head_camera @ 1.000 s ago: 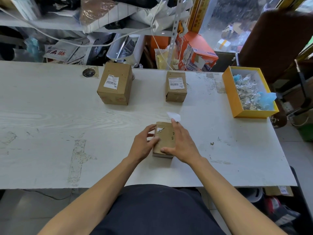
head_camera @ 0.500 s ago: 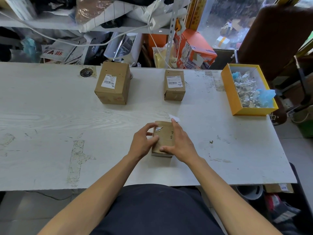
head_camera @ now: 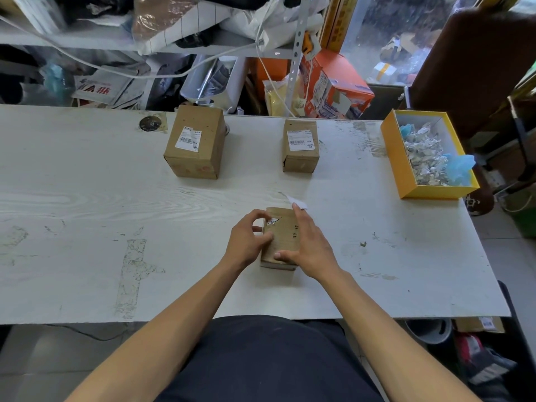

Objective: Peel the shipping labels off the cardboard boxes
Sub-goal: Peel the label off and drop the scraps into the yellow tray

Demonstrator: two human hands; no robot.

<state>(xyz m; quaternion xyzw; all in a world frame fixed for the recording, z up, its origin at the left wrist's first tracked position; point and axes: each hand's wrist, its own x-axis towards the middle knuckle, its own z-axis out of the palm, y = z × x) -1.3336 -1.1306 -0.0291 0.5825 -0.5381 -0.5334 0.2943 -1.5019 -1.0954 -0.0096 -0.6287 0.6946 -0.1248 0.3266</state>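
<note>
A small cardboard box (head_camera: 285,242) lies near the table's front middle. A torn white label remnant (head_camera: 274,221) is stuck on its top far-left part. My left hand (head_camera: 246,240) grips the box's left edge, thumb on top and fingers curled beside the remnant. My right hand (head_camera: 309,246) rests on the box's right side with straight fingers, thumb across the near top. A torn white label piece (head_camera: 298,203) shows just past my right fingertips; whether it is held is unclear. Two more boxes with full labels stand farther back, a larger one (head_camera: 195,146) and a smaller one (head_camera: 301,146).
A yellow tray (head_camera: 397,158) full of crumpled label scraps and blue plastic sits at the table's right edge. A round metal disc (head_camera: 150,123) lies at the back left. Cluttered shelves, cables and an orange carton (head_camera: 339,85) crowd the space behind the white table (head_camera: 87,213).
My left fingers have curled a little closer to the label remnant at the box's far-left corner. The box and my right hand have stayed in place.
</note>
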